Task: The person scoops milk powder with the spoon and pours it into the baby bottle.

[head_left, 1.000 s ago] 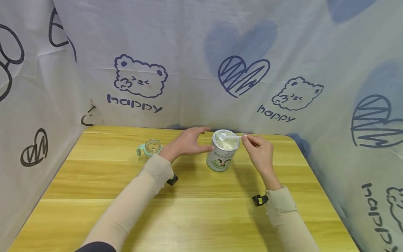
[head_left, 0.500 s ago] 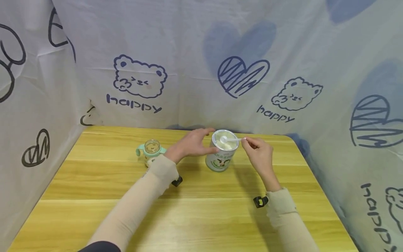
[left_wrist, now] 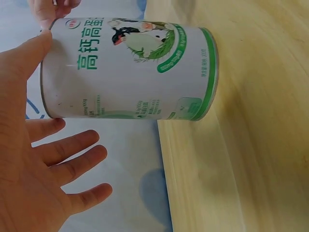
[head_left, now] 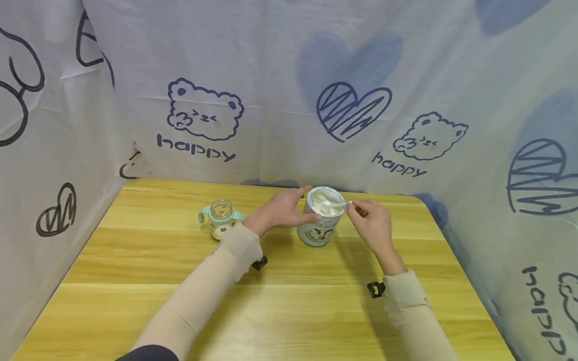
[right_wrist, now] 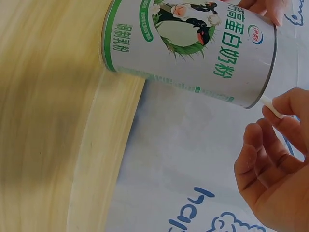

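A white and green milk powder can [head_left: 318, 233] stands upright on the table, its top uncovered and pale powder [head_left: 321, 195] inside. My right hand [head_left: 374, 225] pinches the handle of a small white scoop [head_left: 336, 205] between thumb and forefinger; its bowl is down at the powder. In the right wrist view only the end of the scoop handle [right_wrist: 273, 108] shows past the can's rim. My left hand [head_left: 285, 209] is at the can's left side near the rim, thumb in front touching it. In the left wrist view the fingers [left_wrist: 77, 147] are spread and fairly straight.
A baby bottle [head_left: 221, 220] with mint-green handles and no lid stands left of the can, partly behind my left wrist. The wooden table [head_left: 289, 311] ends at a printed cloth [head_left: 271, 125] at the back. Cloth also hangs at both sides.
My left hand has moved right, and its thumb has come against the can. The scoop in my right hand has gone lower, down into the powder.
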Action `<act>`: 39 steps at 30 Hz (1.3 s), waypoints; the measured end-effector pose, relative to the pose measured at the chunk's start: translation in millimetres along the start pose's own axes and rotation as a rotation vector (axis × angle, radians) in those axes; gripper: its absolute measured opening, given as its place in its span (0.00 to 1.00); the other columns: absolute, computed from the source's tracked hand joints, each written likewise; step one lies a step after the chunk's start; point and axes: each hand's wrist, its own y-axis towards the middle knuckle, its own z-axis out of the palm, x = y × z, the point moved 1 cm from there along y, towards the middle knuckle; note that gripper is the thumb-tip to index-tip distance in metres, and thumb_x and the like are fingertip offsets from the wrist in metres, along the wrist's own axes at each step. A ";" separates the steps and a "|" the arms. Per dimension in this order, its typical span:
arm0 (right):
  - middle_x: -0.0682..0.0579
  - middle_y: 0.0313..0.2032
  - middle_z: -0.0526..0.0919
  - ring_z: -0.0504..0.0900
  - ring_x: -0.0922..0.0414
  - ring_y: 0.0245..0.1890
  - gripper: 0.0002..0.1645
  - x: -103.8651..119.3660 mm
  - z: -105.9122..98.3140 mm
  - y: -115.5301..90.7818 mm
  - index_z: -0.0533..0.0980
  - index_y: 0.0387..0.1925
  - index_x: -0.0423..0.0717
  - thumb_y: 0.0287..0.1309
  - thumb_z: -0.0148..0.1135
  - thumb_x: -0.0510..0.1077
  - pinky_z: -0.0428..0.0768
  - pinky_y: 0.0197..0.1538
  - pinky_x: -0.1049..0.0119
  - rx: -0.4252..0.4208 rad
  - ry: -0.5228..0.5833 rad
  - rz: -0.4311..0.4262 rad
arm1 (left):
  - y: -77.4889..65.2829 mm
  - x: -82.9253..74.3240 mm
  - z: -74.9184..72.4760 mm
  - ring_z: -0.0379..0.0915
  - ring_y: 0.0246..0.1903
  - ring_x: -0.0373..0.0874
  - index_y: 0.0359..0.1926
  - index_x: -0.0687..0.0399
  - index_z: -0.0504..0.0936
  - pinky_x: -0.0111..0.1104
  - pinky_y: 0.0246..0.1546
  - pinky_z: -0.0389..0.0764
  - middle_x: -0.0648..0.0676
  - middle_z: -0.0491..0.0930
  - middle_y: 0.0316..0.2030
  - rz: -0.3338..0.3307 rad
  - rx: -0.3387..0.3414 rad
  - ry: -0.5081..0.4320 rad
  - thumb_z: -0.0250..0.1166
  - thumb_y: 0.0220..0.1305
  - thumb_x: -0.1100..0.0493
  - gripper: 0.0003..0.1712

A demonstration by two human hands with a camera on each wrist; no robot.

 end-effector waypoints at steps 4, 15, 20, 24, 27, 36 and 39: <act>0.43 0.30 0.87 0.81 0.53 0.28 0.10 -0.3 -0.3 0.3 0.91 0.39 0.39 0.65 0.69 0.41 0.78 0.32 0.69 0.015 -0.026 -0.042 | 0.2 0.6 3.2 0.67 0.75 0.59 0.84 0.55 0.54 0.52 0.75 0.71 0.61 0.68 0.77 0.015 -0.005 -0.005 0.66 0.66 0.27 0.59; 0.42 0.37 0.88 0.83 0.50 0.28 0.13 -1.4 -0.8 2.4 0.89 0.49 0.39 0.71 0.68 0.43 0.81 0.30 0.57 0.075 -0.167 -0.197 | 1.2 2.0 6.6 0.66 0.75 0.59 0.84 0.51 0.54 0.53 0.75 0.70 0.60 0.67 0.78 0.013 -0.017 -0.017 0.64 0.66 0.26 0.58; 0.45 0.36 0.85 0.80 0.52 0.25 0.12 0.0 -1.7 3.9 0.89 0.48 0.40 0.71 0.68 0.44 0.78 0.27 0.57 0.110 -0.256 -0.301 | 0.9 1.1 6.6 0.67 0.75 0.59 0.84 0.52 0.55 0.54 0.75 0.71 0.60 0.68 0.77 0.023 -0.023 -0.017 0.64 0.67 0.27 0.58; 0.46 0.39 0.85 0.81 0.53 0.26 0.13 1.0 -2.4 4.5 0.88 0.50 0.40 0.72 0.67 0.43 0.80 0.26 0.58 0.157 -0.287 -0.335 | 0.8 0.6 6.9 0.66 0.75 0.59 0.84 0.52 0.54 0.54 0.75 0.70 0.60 0.67 0.78 0.014 -0.019 -0.019 0.64 0.67 0.26 0.58; 0.45 0.40 0.84 0.81 0.52 0.27 0.13 2.3 -2.4 5.1 0.87 0.50 0.39 0.74 0.65 0.43 0.80 0.27 0.58 0.186 -0.295 -0.340 | 0.8 0.1 7.0 0.66 0.75 0.58 0.84 0.52 0.54 0.54 0.75 0.70 0.60 0.67 0.78 0.011 -0.020 -0.021 0.64 0.67 0.26 0.58; 0.46 0.37 0.82 0.76 0.54 0.28 0.13 8.6 -1.1 7.7 0.85 0.44 0.39 0.74 0.61 0.44 0.76 0.30 0.61 0.264 -0.253 -0.239 | 1.5 -0.5 6.1 0.67 0.75 0.58 0.84 0.51 0.54 0.53 0.75 0.71 0.60 0.68 0.77 0.005 -0.018 -0.022 0.64 0.66 0.26 0.58; 0.47 0.35 0.81 0.76 0.53 0.30 0.13 10.1 -0.2 8.8 0.84 0.44 0.39 0.75 0.60 0.45 0.76 0.33 0.60 0.292 -0.242 -0.194 | 2.3 -0.5 6.4 0.67 0.75 0.58 0.84 0.52 0.54 0.53 0.75 0.71 0.60 0.67 0.77 0.006 -0.016 -0.019 0.64 0.66 0.26 0.59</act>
